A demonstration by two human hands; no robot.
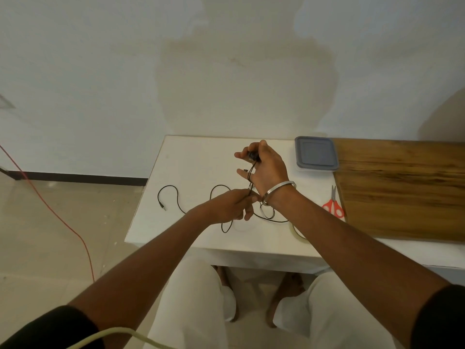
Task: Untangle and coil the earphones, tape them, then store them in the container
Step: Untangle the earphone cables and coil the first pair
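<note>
Black, thin, limp earphone cord [219, 190]: your right hand [264, 170] grips the earbud end, your left hand [231, 206] pinches the light, slippery strand just below; guide it gently.

Red-handled scissors [333, 207] lie on the white table [191, 157] beside a wooden board [402, 187].

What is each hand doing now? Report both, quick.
Left hand: pinching the earphone cable.
Right hand: holding coiled cable near the earbuds.
</note>
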